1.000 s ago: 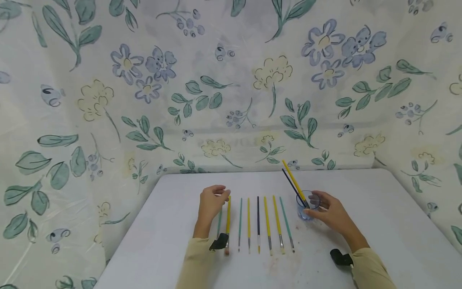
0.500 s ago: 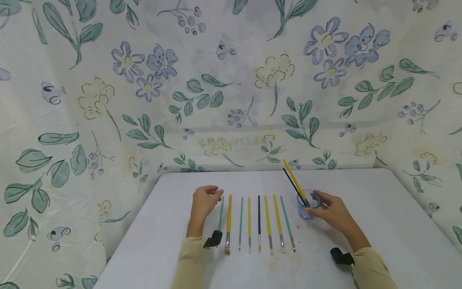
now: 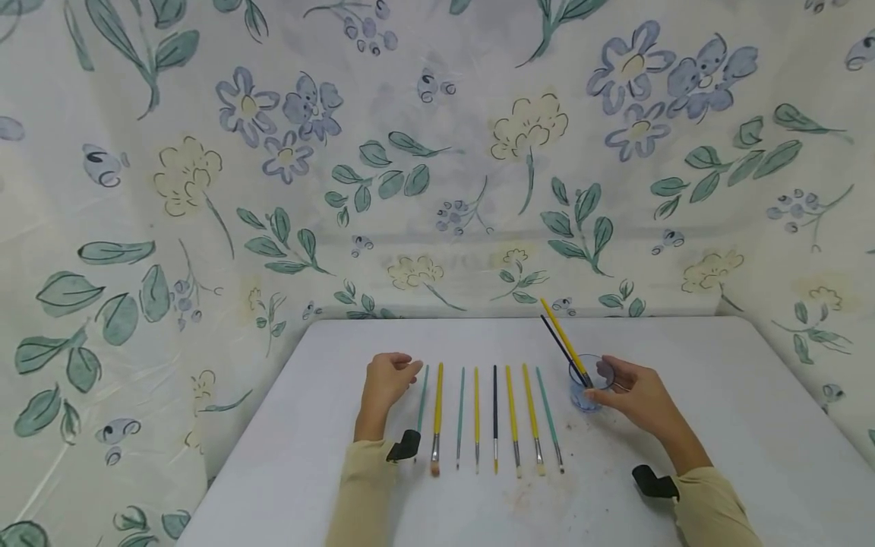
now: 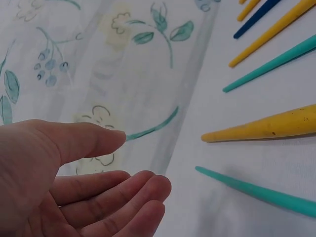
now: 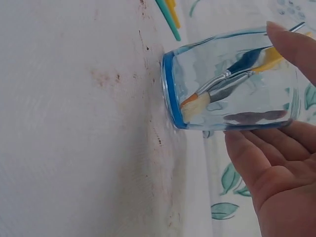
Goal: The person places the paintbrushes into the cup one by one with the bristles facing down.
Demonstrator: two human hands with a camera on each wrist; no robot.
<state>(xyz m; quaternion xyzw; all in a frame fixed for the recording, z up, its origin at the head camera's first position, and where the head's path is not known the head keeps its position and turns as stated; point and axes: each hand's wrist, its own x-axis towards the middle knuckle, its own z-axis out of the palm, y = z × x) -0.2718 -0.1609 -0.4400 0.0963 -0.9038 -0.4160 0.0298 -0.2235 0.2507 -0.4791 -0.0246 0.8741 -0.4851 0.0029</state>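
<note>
My right hand (image 3: 642, 399) grips a clear glass (image 3: 584, 399) with a blue base, thumb on one side and fingers on the other. Inside it lean a yellow paintbrush (image 3: 560, 330) and a dark blue paintbrush (image 3: 554, 336), bristles down, as the right wrist view shows through the glass wall (image 5: 237, 94). My left hand (image 3: 386, 384) holds nothing; its fingers are relaxed with the thumb apart from them. Closest to its fingertips is the handle end of a teal paintbrush (image 4: 252, 187), the leftmost of a row, beside a thick yellow paintbrush (image 3: 438, 403).
The row runs on to the right with a teal brush (image 3: 461, 418), a dark blue brush (image 3: 495, 410), several yellow ones and a slanted teal brush (image 3: 548, 410) nearest the glass. All lie bristles toward me on the white table (image 3: 273, 471). A floral sheet (image 3: 465, 167) hangs behind.
My left hand has shifted left, off the thick yellow brush's handle end, and then stayed about there. The right hand keeps its grip on the glass. The head view has tilted slightly.
</note>
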